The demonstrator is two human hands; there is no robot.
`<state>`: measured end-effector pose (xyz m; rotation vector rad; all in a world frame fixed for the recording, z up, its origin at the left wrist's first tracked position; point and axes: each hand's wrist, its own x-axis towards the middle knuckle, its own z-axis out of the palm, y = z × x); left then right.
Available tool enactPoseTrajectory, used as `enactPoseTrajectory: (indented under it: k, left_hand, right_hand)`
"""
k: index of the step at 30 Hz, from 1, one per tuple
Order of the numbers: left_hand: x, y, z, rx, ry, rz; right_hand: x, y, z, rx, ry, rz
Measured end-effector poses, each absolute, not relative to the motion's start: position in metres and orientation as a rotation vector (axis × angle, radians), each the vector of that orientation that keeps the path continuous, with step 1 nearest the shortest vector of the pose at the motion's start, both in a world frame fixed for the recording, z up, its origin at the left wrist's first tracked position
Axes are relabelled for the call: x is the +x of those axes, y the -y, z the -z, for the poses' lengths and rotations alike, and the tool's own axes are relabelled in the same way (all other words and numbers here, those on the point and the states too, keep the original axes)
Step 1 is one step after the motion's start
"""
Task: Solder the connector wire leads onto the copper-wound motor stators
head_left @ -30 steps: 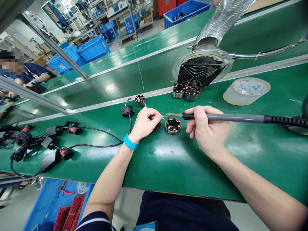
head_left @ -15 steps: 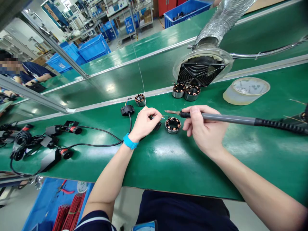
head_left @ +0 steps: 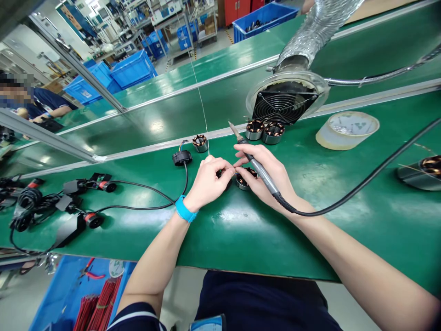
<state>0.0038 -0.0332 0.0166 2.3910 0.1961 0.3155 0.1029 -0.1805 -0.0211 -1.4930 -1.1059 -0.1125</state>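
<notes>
My left hand (head_left: 208, 181), with a blue band at the wrist, is closed in a pinch. A thin solder wire (head_left: 203, 105) hangs from above and runs into it. My right hand (head_left: 272, 177) holds a soldering iron (head_left: 263, 174), its tip (head_left: 235, 129) pointing up and away. The right thumb and forefinger meet the left fingertips; what lies between them is mostly hidden. Just below the fingers sits a copper-wound stator (head_left: 242, 182), partly covered by my right hand. Beside the left hand are a black round cap (head_left: 182, 157) with a cable and another stator (head_left: 200, 143).
Two stators (head_left: 273, 133) stand by a fan grille (head_left: 280, 106) on a foil duct. A tape roll (head_left: 347, 131) lies right, with a larger stator (head_left: 422, 172) at the edge. Cabled black parts (head_left: 74, 188) lie left. A blue tray (head_left: 65, 280) with red wires is below.
My right hand has moved left to the left fingertips. The soldering iron has swung from level to tip-up, its cable now trailing right. The larger stator at the right edge shows more.
</notes>
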Motion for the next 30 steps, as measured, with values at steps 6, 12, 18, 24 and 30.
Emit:
enactPoseTrajectory:
  k: [6,12,18,24,30]
  left_hand:
    - [0.002,0.032,-0.016,2.421,-0.216,-0.269]
    - [0.001,0.027,-0.017,2.343,-0.197,-0.173]
    - [0.001,0.019,-0.015,2.218,-0.193,-0.097]
    - [0.003,0.02,-0.005,1.909,-0.25,-0.079]
    - [0.005,0.024,0.001,1.818,-0.335,-0.133]
  right_hand:
    - [0.1,0.18,0.022,-1.539,1.187,0.305]
    - [0.097,0.186,0.02,-1.563,1.166,0.288]
    - [0.097,0.188,0.019,-1.556,1.209,0.242]
    - [0.096,0.189,0.022,-1.573,1.281,0.313]
    - [0.093,0.189,0.02,-1.553,1.263,0.316]
